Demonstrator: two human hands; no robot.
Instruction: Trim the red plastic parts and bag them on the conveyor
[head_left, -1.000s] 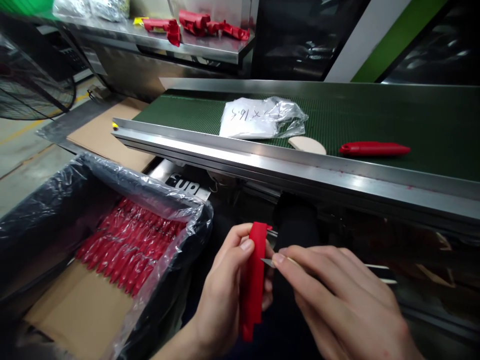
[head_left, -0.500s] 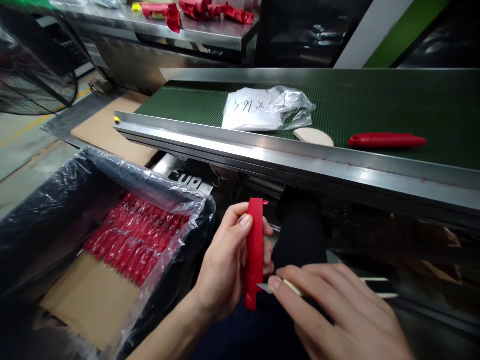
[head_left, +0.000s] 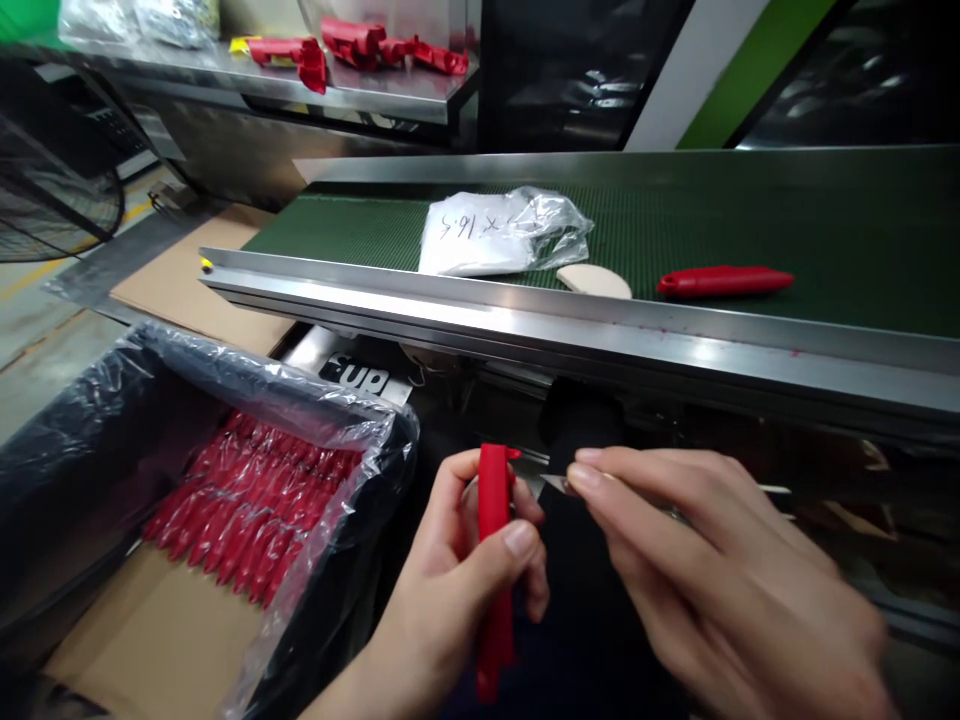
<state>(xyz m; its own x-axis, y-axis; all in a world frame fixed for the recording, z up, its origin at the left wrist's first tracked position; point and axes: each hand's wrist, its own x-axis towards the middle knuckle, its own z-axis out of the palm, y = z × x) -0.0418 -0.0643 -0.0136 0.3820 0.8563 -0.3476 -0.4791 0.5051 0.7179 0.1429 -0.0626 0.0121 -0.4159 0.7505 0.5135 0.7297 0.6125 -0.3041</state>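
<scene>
A green belt [head_left: 750, 215] with a steel rail crosses the upper frame, carrying a plastic bag [head_left: 499, 232], a pale disc [head_left: 594, 281] and a red part [head_left: 724, 282]. At lower left a lined box [head_left: 112, 440] holds red handles [head_left: 240, 505]. Bottom centre, the left hand [head_left: 457, 600] has its fingers closed on an upright, slim red handle [head_left: 493, 560]; the right hand [head_left: 712, 580] pinches a small blade [head_left: 551, 483] just beside its top.

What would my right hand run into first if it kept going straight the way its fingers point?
The right hand points left with a small blade. First in line is the top of the red plastic piece in the left hand, probably its small side tab, though depth is unclear.
</scene>
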